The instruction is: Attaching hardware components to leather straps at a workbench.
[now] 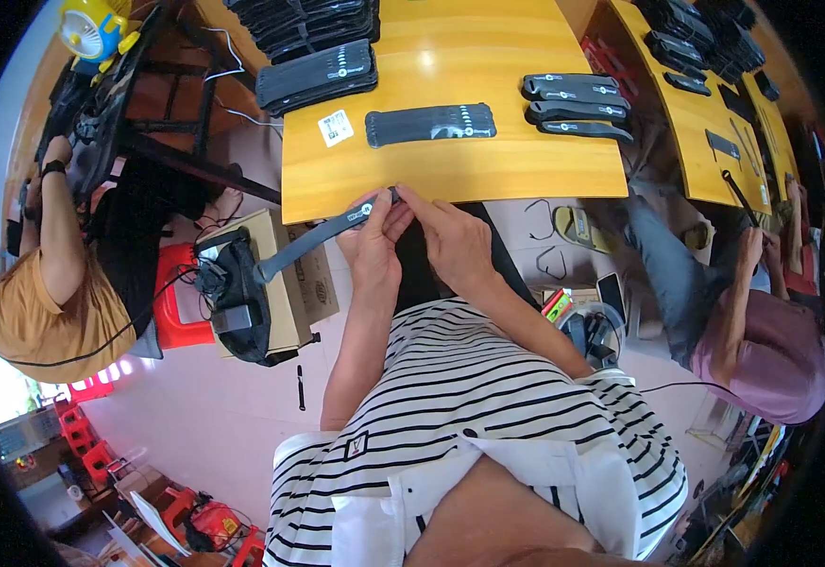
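A dark grey strap (310,244) with a white printed mark slants from the lower left up to my fingers, just in front of the table's near edge. My left hand (372,250) is closed around its upper part, thumb along the strap. At the strap's dark tip, my right hand (455,244) pinches with thumb and forefinger; the other fingers are curled. What exactly lies between the fingertips is too small to make out. Beyond my hands, a flat set of dark straps (412,128) lies on the yellow wooden table (450,175), beside a white label (335,128).
Folded straps (578,106) lie at the table's right; strap stacks (318,77) stand at its back left. A cardboard box (285,312) with a black bag (242,312) sits left of me. Co-workers sit left in an orange shirt (63,312) and right in mauve (762,354).
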Available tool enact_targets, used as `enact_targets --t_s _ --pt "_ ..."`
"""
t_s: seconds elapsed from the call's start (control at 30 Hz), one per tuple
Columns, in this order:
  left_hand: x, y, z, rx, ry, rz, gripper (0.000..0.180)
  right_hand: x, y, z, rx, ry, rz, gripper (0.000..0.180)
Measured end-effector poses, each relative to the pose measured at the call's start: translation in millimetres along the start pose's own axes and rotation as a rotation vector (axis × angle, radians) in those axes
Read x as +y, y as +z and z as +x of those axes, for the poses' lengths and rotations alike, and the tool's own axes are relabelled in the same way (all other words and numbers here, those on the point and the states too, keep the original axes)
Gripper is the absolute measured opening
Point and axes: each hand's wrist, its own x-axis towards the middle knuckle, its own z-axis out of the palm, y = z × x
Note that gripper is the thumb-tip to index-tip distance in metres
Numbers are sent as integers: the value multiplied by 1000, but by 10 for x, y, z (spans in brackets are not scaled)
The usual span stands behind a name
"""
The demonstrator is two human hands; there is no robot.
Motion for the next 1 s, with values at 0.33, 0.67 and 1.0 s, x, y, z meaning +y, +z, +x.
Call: enact_targets --t_s 0.33,0.67,1.0 --pt "-242 11 -5 21 166 94 18 152 184 -55 -49 316 624 34" --pt "-297 16 37 25 382 298 11 116 362 -77 137 378 826 36" --pt "117 -30 59 -257 121 395 9 316 -44 5 0 -154 25 44"
